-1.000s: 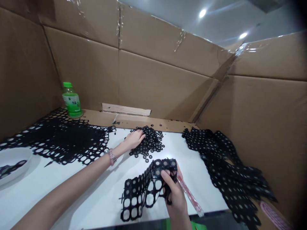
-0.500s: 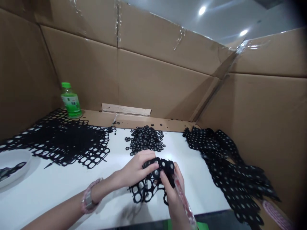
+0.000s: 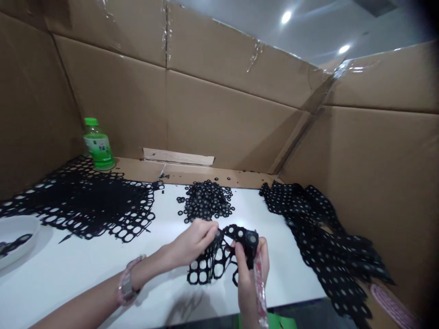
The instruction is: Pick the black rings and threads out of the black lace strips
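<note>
Black perforated sheet point(image 3: 236, 232) hangs above table point(image 3: 295, 265), long axis roughly left-right. Left hand point(image 3: 195, 241): fingers pinched on its left part. Right hand point(image 3: 248, 276): fingers clamped on right end. Ring pile point(image 3: 207, 198) beyond, nearer left.

two hands point(image 3: 194, 242) are seen, one black holey sheet point(image 3: 241, 234) is held, one green bottle point(image 3: 99, 148), one white bowl point(image 3: 24, 253), one heap of small black rings point(image 3: 207, 198), one black net pile point(image 3: 92, 198), one dotted black pile point(image 3: 318, 244), two lights point(image 3: 286, 17)
</note>
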{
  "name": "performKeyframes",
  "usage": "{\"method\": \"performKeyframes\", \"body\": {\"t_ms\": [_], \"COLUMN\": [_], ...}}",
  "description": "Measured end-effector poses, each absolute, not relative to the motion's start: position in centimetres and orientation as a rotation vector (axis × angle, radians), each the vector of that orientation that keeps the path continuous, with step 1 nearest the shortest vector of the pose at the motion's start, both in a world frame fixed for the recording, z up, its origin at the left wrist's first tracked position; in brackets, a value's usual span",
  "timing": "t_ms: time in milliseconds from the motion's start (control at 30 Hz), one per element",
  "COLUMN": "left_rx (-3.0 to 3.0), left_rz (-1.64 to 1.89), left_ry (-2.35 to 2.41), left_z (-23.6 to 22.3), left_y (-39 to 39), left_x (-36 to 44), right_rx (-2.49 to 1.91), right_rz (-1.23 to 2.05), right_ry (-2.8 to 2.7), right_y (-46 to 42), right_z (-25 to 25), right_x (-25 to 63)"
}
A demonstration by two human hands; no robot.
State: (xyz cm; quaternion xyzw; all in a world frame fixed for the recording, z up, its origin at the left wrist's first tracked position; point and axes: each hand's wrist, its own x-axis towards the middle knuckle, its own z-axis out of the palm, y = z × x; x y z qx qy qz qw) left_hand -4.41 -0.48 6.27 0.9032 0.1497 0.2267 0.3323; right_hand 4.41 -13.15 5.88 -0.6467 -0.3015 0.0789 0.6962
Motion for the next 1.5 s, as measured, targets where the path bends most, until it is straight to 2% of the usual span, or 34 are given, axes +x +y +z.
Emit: {"method": "performKeyframes", "body": {"t_ms": [133, 300, 467, 567, 667, 833, 1000, 1200, 1400, 1500], "left_rx": [2.448, 2.536, 2.591, 2.488, 2.197, 2.114, 2.342, 2.42, 2.205, 2.209], "left_rz": [0.639, 0.57, 0.608, 0.648, 0.514, 0.547, 0.844, 0.464, 0.54, 0.606], "left_ry": [0.776, 0.937, 0.914, 0.475, 0.062, 0.176, 0.374, 0.239, 0.328, 0.51], "left_z": [4.3, 2.1, 3.1, 4.8, 6.6, 8.2, 7.8, 8.1, 7.0, 5.5], "left_y": [4.6, 10.1, 8.9, 5.1, 1.3, -0.9, -1.3, -2.5, -0.5, 3.1], "left_x": [-3.2, -0.8, 0.0, -1.4, -3.3, -4.8, -4.9, -5.0, -3.7, -2.8], "right_rx": [-1.21, -1.063, -1.098, -1.122, -1.204, -1.32, -1.411, -1.332, -1.307, -1.201], "right_rz": [0.418, 0.724, 0.824, 0.786, 0.679, 0.583, 0.435, 0.347, 0.528, 0.498], "right_ry": [-0.305, -0.143, -0.17, -0.286, -0.386, -0.44, -0.437, -0.554, -0.294, -0.252], "right_y": [-13.3, -13.1, -13.2, -13.0, -12.9, -13.8, -13.8, -13.3, -13.6, -13.8], "right_z": [5.9, 5.7, 5.1, 4.7, 4.4, 4.4, 4.5, 4.2, 3.6, 3.8], "right_x": [5.2, 5.2, 4.9, 5.0, 5.3, 5.6, 5.1, 4.5, 5.0, 5.5]}}
